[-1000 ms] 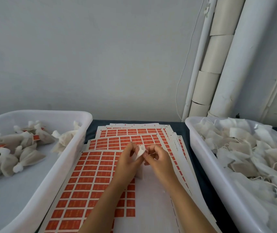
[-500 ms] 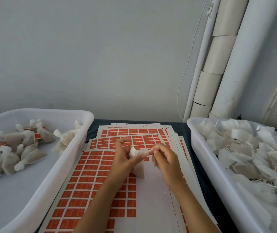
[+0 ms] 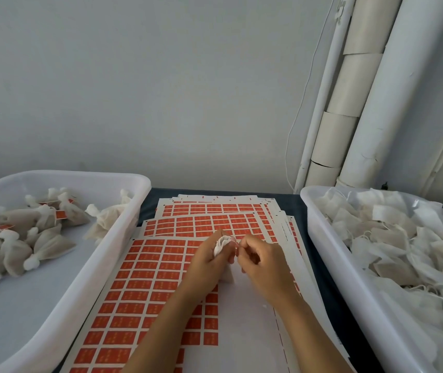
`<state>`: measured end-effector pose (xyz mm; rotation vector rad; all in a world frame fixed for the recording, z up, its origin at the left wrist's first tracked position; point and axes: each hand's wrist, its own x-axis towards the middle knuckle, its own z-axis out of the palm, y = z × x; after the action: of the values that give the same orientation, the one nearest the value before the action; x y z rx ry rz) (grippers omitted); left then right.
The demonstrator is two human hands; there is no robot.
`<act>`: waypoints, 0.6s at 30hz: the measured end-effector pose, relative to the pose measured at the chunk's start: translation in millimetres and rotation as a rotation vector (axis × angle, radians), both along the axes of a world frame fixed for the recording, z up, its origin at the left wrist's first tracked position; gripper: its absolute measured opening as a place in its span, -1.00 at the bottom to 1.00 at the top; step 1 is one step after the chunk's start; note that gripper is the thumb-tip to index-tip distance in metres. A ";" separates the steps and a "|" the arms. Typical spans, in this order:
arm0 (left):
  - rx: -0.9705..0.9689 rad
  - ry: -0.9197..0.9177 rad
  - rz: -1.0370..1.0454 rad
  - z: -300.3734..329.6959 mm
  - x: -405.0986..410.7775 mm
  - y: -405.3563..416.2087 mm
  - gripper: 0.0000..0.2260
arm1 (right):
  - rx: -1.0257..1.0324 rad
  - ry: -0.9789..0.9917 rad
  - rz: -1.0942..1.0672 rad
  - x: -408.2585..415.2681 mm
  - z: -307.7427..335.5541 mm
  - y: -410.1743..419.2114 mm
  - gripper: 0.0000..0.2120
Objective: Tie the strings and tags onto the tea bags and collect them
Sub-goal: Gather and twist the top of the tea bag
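My left hand (image 3: 206,261) grips a white tea bag (image 3: 221,244) by its bunched neck, above the sheets of orange tags (image 3: 145,281). The bag's body hangs behind my fingers. My right hand (image 3: 264,261) is close against it on the right, fingers curled, pinching the bag's thin string at the neck. The string itself is barely visible. Tied tea bags with orange tags (image 3: 26,232) lie in the white left bin (image 3: 107,265). Untied tea bags with loose strings (image 3: 392,238) fill the white right bin (image 3: 330,254).
The tag sheets are stacked on a dark table (image 3: 150,208) between the two bins. A grey wall and white pipes (image 3: 360,103) stand behind the table. A thin white cable (image 3: 303,103) hangs along the wall.
My two hands have come closer together over the tag sheets. The tea bag's neck is more bunched in my left hand, and my right hand is curled tighter at it.
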<state>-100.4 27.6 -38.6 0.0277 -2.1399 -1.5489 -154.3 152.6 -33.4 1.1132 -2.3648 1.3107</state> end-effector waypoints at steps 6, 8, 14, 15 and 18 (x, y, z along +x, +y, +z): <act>0.082 -0.095 -0.051 1.2 5.1 -2.6 -0.85 | -0.011 0.030 -0.108 -4.4 0.5 2.9 -0.87; 0.078 -0.073 -0.022 2.5 5.1 -2.0 -0.83 | 0.002 0.028 -0.118 -4.1 -0.6 3.2 -0.87; 0.148 -0.011 0.127 4.8 4.5 -3.1 -0.77 | -0.070 -0.030 -0.212 -8.4 -1.5 5.5 -0.79; 0.166 -0.009 0.130 5.4 4.3 -4.1 -0.76 | -0.083 -0.040 -0.235 -9.6 -1.4 5.7 -0.78; 0.176 -0.035 0.100 5.0 4.1 -3.5 -0.74 | -0.096 -0.070 -0.289 -10.4 -2.0 4.6 -0.80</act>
<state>-96.3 24.1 -33.6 0.2195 -1.9904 -1.6836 -164.7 157.3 -35.4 0.6771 -2.3724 1.3592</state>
